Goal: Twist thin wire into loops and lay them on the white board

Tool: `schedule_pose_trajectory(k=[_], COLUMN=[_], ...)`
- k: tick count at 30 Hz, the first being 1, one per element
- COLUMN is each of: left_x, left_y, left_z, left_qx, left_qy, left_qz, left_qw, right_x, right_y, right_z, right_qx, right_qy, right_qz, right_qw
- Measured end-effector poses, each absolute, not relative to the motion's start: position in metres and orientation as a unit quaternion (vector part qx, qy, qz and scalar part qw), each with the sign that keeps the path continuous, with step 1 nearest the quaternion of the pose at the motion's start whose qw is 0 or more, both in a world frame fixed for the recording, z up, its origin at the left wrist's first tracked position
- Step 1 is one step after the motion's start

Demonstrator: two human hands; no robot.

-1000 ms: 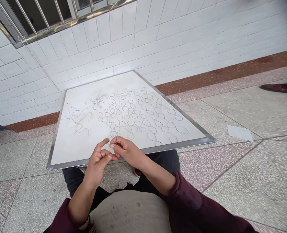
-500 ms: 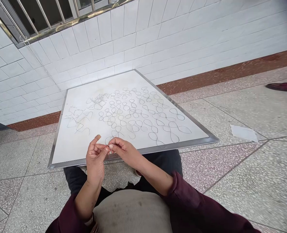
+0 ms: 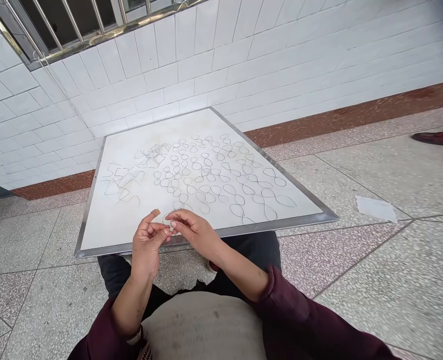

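L hand [image 3: 145, 247] & R hand [image 3: 196, 233] pinched shut on wire loop [image 3: 164, 218], pointing away frm body, axis unclear

Bright, diffuse light, soft shadows. Desk [image 3: 112, 227] washed out. Hands [image 3: 197, 232] fairly sharp; floor [image 3: 412, 270] smeared at right, wide-angle stretch, top-right corner dark.

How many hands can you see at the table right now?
2: the left hand and the right hand, fingertips close together above the table's near edge. No other hand shows.
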State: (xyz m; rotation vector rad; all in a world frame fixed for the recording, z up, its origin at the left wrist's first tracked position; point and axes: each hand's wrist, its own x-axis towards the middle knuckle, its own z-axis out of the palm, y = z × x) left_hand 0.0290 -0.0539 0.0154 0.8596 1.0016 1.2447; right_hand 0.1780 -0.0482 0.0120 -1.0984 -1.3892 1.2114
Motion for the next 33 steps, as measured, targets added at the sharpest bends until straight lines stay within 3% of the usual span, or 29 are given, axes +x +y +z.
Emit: schedule_pose_trajectory(k=[11, 21, 33], left_x=[0.029, 0.027, 0.025], left_y=[-0.061, -0.058, -0.059], left_z=[0.017, 0.014, 0.025], left_qx=[0.472, 0.433, 0.322], left_qy=[0.44, 0.464, 0.452], left_qz=[0.528, 0.557, 0.508], left_qw=[0.552, 0.535, 0.658], right_x=[0.175, 0.173, 0.179], right_y=[-0.049, -0.05, -0.042], right_z=[0.01, 0.013, 0.0], right_qx=[-0.507, -0.408, -0.304], right_qy=[-0.576, -0.479, -0.378], right_qz=[0.433, 0.565, 0.72], right_qw=[0.474, 0.534, 0.496])
